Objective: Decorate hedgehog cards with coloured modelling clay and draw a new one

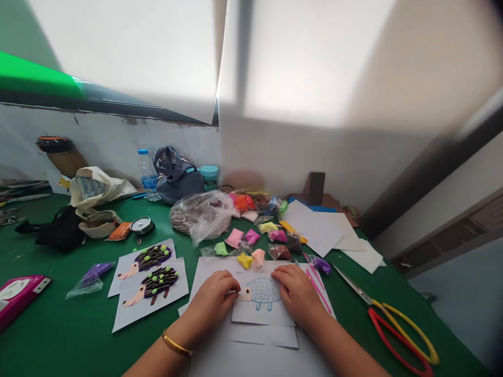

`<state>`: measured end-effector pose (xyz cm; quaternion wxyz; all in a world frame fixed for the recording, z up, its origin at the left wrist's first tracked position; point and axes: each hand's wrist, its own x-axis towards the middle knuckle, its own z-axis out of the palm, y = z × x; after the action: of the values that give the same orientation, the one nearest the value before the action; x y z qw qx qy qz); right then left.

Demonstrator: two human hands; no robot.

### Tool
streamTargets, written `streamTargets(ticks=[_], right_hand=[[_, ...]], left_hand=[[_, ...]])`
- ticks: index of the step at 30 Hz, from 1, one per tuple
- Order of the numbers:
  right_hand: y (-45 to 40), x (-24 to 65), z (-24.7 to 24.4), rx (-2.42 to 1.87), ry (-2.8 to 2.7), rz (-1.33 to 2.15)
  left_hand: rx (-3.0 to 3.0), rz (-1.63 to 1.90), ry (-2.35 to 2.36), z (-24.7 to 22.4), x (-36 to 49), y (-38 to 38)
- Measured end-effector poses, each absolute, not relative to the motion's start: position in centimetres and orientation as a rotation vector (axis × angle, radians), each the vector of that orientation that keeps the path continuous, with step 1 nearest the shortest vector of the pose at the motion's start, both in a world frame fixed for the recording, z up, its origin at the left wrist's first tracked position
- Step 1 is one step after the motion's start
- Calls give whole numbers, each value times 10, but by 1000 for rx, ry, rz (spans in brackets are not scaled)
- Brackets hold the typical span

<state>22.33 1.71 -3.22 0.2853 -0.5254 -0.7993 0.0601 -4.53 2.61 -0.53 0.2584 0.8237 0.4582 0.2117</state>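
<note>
A white card (262, 316) with a blue-outlined hedgehog drawing lies on white sheets at the front centre. The drawing's face is filled with light peach clay (247, 294) and has a dark eye. At the card's left edge my left hand (217, 297) has its thumb and fingertips pinched together by the snout; what they hold, if anything, is too small to make out. My right hand (295, 293) rests on the card's right side, its fingers spread and nothing in them. Yellow (244, 261) and peach clay packets (258, 257) lie just behind the card.
Two finished-looking hedgehog cards (151, 285) lie left, near a purple packet (94, 275). Large scissors (383, 309) lie open at right. Clay packets, a plastic bag (202, 214), a bottle (148, 178) and a blue bag (176, 178) stand behind, with paper sheets (314, 230) back right.
</note>
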Motion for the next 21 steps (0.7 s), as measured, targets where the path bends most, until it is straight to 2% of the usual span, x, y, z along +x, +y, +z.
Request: streamTargets(ticks=[16,21], right_hand=[[17,223,-30,-1396,-2123,187],[17,223,-29,-1403,-2135,201]], left_hand=[[2359,471,1287,-11,-43,26],[2280,532,1307,-5,-46,25]])
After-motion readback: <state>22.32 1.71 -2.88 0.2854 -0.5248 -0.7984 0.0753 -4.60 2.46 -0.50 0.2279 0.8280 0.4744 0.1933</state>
